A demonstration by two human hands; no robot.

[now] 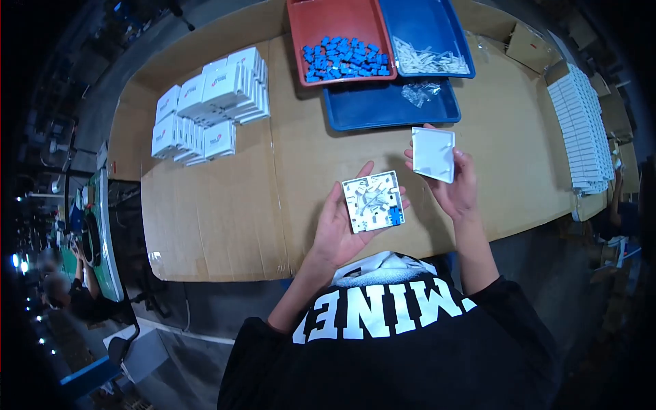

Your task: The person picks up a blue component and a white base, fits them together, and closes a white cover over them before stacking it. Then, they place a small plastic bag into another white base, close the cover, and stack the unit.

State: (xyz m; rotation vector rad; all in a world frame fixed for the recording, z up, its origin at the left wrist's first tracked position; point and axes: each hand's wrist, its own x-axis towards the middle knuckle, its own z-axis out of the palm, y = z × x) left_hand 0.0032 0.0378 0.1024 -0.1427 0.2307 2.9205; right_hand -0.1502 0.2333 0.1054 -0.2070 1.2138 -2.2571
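Note:
My left hand holds a white square box base from below, its fingers round the edges. Inside the base lie small white pieces and a clear bag, with a blue part at the lower right corner. To the right and a little higher, my right hand grips a white square cover, its shallow inner side facing up. Base and cover are apart, both above the cardboard-covered table.
Stacked white boxes stand at the left. Behind my hands are a red tray of blue parts, a blue tray of white pieces and a lower blue tray with clear bags. White pieces stand in rows at the right. People work at both sides.

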